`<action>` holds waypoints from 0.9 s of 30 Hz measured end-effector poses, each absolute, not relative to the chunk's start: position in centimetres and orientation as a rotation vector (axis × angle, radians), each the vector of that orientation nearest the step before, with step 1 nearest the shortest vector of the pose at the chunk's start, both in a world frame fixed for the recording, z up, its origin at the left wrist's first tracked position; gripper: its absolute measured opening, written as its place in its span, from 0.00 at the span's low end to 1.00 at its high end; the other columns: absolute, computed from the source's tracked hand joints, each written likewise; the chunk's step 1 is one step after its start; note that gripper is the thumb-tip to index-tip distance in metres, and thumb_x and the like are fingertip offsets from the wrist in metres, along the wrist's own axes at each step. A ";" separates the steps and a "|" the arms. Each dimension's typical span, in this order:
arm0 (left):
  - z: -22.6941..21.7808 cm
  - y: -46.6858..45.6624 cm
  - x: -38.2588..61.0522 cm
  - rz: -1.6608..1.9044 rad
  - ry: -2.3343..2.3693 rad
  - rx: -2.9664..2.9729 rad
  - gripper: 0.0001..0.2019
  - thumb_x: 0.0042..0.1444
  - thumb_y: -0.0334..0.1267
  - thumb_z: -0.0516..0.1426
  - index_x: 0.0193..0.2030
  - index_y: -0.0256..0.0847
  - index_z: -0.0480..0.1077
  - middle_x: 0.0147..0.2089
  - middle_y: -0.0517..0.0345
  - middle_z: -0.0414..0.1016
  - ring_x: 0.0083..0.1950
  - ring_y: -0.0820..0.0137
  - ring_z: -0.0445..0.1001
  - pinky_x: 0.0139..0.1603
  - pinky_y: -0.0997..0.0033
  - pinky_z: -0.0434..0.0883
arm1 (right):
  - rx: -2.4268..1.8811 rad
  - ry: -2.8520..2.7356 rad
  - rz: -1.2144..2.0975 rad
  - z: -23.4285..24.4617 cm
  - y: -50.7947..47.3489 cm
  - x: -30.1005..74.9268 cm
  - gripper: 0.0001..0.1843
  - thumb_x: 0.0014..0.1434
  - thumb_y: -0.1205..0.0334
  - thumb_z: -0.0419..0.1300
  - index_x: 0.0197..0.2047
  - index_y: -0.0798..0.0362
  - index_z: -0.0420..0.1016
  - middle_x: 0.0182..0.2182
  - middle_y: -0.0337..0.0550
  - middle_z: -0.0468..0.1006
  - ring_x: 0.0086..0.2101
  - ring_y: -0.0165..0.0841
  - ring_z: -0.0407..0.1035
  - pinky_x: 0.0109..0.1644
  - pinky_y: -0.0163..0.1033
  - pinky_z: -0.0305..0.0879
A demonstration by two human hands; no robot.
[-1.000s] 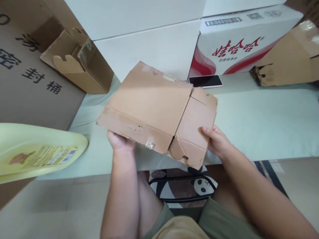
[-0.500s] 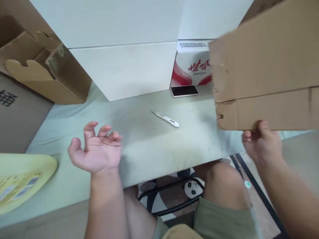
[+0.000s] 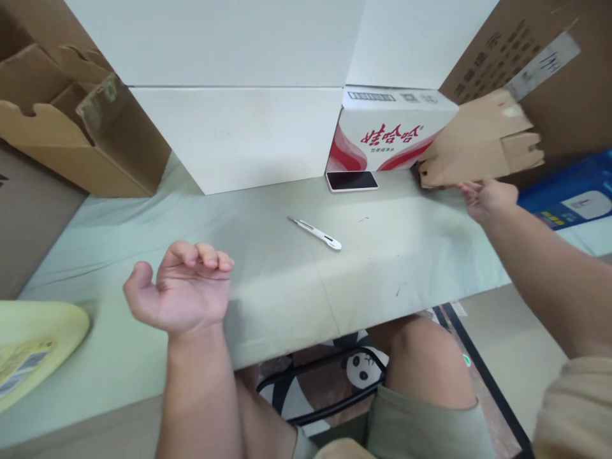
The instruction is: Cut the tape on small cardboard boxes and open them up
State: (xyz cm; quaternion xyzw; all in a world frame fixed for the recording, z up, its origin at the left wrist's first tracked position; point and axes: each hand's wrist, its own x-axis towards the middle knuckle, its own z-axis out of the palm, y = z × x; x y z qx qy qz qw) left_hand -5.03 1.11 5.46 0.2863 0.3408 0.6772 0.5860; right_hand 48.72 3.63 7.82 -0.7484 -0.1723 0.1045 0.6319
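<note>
My left hand hovers palm-up over the front of the pale green table, its fingers loosely curled and holding nothing. At the far right my right hand reaches out with fingers apart, just below the lower edge of a flattened brown cardboard box. That box leans against a larger brown carton. I cannot tell whether the fingertips still touch it. A small white knife lies on the table between my hands.
A dark phone lies in front of a white-and-red carton. Big white boxes line the back. An open brown box stands at the left, a yellow object lower left, and a blue box at the right.
Both hands held the flattened cardboard; the left let go, and the right carried it to the far right and set it against the cartons. The knife came into view.
</note>
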 end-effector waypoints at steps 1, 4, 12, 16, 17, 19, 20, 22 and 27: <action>5.4 1.2 -5.2 1.583 0.794 0.683 0.24 0.52 0.62 0.55 0.19 0.43 0.68 0.19 0.56 0.64 0.20 0.71 0.65 0.23 0.68 0.70 | -1.730 -0.335 0.295 7.5 4.0 48.3 0.20 0.67 0.80 0.44 0.27 0.49 0.59 0.26 0.45 0.73 0.26 0.26 0.74 0.31 0.36 0.67; 5.3 1.4 -5.6 1.613 0.770 0.703 0.24 0.48 0.63 0.57 0.19 0.44 0.69 0.19 0.57 0.64 0.20 0.71 0.63 0.23 0.69 0.69 | -1.750 -0.247 0.411 6.6 3.6 46.3 0.16 0.67 0.78 0.47 0.31 0.50 0.62 0.30 0.47 0.76 0.28 0.26 0.75 0.32 0.34 0.68; 5.5 0.4 -6.5 1.610 0.710 0.704 0.23 0.46 0.63 0.63 0.22 0.44 0.70 0.21 0.59 0.65 0.23 0.71 0.66 0.26 0.68 0.69 | -1.806 -0.417 0.613 6.7 2.0 39.0 0.05 0.62 0.71 0.55 0.36 0.52 0.67 0.28 0.43 0.78 0.23 0.29 0.74 0.28 0.35 0.65; 5.6 0.0 -7.8 1.646 0.682 0.652 0.23 0.45 0.63 0.64 0.22 0.44 0.70 0.22 0.59 0.65 0.23 0.71 0.66 0.26 0.68 0.69 | -1.766 -0.719 0.738 7.0 5.0 31.4 0.05 0.54 0.68 0.59 0.36 0.51 0.70 0.26 0.37 0.77 0.19 0.27 0.68 0.21 0.32 0.59; 5.6 -0.1 -8.2 1.660 0.682 0.647 0.23 0.45 0.62 0.64 0.22 0.44 0.70 0.22 0.59 0.65 0.23 0.71 0.66 0.26 0.68 0.69 | -1.733 -0.809 0.787 7.0 6.0 28.9 0.06 0.53 0.68 0.59 0.36 0.51 0.70 0.25 0.35 0.76 0.19 0.27 0.67 0.21 0.31 0.58; 5.7 -0.2 -8.9 1.693 0.687 0.642 0.23 0.46 0.63 0.63 0.22 0.44 0.69 0.22 0.59 0.64 0.23 0.71 0.66 0.25 0.69 0.69 | -1.643 -0.986 0.897 7.0 8.1 23.5 0.07 0.52 0.68 0.58 0.36 0.51 0.72 0.25 0.34 0.75 0.19 0.26 0.67 0.20 0.31 0.56; 5.8 -0.3 -9.2 1.713 0.691 0.636 0.23 0.47 0.62 0.62 0.23 0.43 0.69 0.21 0.59 0.64 0.23 0.71 0.66 0.25 0.69 0.69 | -1.592 -1.061 0.948 7.1 9.2 20.7 0.08 0.52 0.68 0.57 0.37 0.50 0.72 0.26 0.34 0.75 0.19 0.26 0.66 0.20 0.31 0.56; 6.1 -0.5 -9.7 1.743 0.691 0.616 0.22 0.49 0.61 0.61 0.23 0.43 0.68 0.22 0.60 0.63 0.23 0.71 0.66 0.25 0.69 0.69 | -1.488 -1.200 1.042 7.3 11.1 14.8 0.09 0.54 0.68 0.56 0.38 0.50 0.74 0.28 0.35 0.76 0.20 0.26 0.67 0.20 0.31 0.57; 6.4 -0.6 -10.9 1.747 0.634 0.603 0.21 0.54 0.59 0.59 0.26 0.43 0.68 0.23 0.61 0.64 0.24 0.72 0.68 0.27 0.70 0.70 | -1.186 -1.606 1.075 8.2 15.3 1.5 0.12 0.60 0.69 0.51 0.43 0.51 0.73 0.38 0.40 0.78 0.23 0.25 0.70 0.27 0.32 0.69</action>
